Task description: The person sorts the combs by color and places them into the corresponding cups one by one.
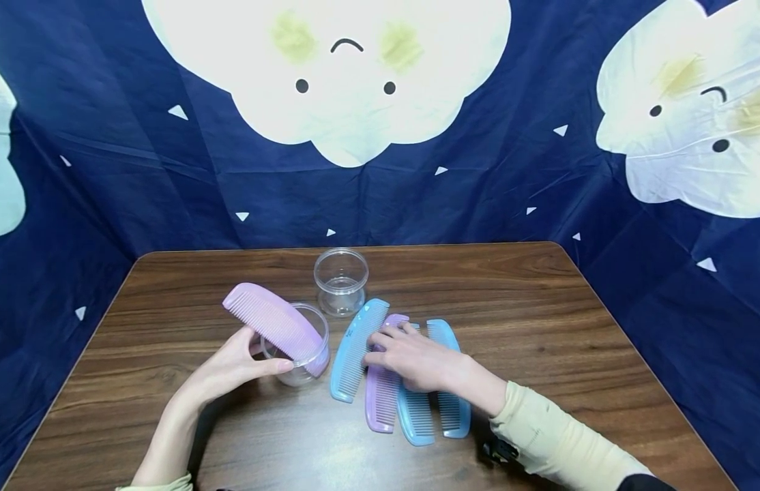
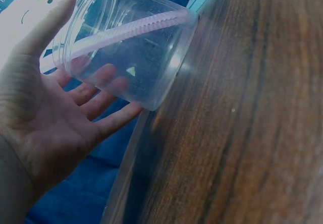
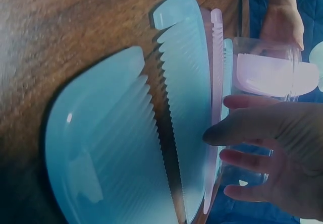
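Note:
My left hand [image 1: 232,368] holds a clear plastic jar [image 1: 297,377] around its side, thumb at the rim. The jar is tilted above the table on the left. A purple comb [image 1: 272,320] leans inside it, one end sticking out past the rim. Over the combs in the middle is my right hand [image 1: 417,354], fingers spread and slightly bent above a second purple comb [image 1: 381,402]. In the right wrist view its thumb tip overlaps a blue comb [image 3: 189,82], with nothing gripped between the fingers. Another blue comb [image 1: 357,351] lies left of the fingertips.
A second clear jar [image 1: 341,281] stands upright behind the combs. One more blue comb [image 1: 456,414] lies at the right of the row, under the right wrist. The wooden table [image 1: 558,314] ends at a dark blue cloth backdrop [image 1: 411,204] with clouds.

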The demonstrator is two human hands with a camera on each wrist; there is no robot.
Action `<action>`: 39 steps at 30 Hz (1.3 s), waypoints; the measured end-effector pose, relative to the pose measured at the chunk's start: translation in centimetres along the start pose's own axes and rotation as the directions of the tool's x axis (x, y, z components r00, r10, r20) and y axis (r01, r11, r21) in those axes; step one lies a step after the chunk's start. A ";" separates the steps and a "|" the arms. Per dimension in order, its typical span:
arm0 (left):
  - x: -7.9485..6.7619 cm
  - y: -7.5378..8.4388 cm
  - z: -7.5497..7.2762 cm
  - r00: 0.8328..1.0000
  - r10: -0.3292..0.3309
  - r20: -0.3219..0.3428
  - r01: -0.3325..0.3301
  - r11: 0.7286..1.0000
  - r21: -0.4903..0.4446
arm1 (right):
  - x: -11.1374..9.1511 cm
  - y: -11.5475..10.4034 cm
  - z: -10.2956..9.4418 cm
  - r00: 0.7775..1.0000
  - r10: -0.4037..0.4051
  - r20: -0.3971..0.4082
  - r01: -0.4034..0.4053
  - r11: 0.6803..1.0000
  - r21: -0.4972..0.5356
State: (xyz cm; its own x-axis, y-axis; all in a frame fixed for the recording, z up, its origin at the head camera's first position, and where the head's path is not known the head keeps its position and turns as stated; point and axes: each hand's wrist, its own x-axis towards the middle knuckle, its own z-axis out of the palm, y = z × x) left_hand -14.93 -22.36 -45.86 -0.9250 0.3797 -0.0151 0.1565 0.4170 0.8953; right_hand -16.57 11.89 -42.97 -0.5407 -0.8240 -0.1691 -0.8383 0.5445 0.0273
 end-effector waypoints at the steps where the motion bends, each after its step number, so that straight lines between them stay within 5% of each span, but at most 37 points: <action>1: 0.0 0.0 0.0 1.000 -0.005 0.001 0.005 1.000 0.003 | 0.0 0.0 0.0 1.000 -0.002 0.007 0.002 1.000 -0.001; 32: 0.0 0.0 0.2 1.000 0.013 -0.003 -0.013 1.000 0.004 | 0.2 0.3 0.1 0.998 -0.022 0.061 0.031 0.989 -0.147; 39: -0.1 0.1 0.1 1.000 0.003 -0.006 -0.003 1.000 0.008 | -0.1 0.7 -0.1 0.999 -0.033 0.025 0.036 0.993 -0.111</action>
State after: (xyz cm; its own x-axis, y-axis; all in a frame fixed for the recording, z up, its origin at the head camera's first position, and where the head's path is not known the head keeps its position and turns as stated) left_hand -14.80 -22.24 -45.79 -0.9265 0.3763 -0.0096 0.1624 0.4228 0.8916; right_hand -17.11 12.30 -42.86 -0.5107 -0.8376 -0.1942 -0.8597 0.4938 0.1309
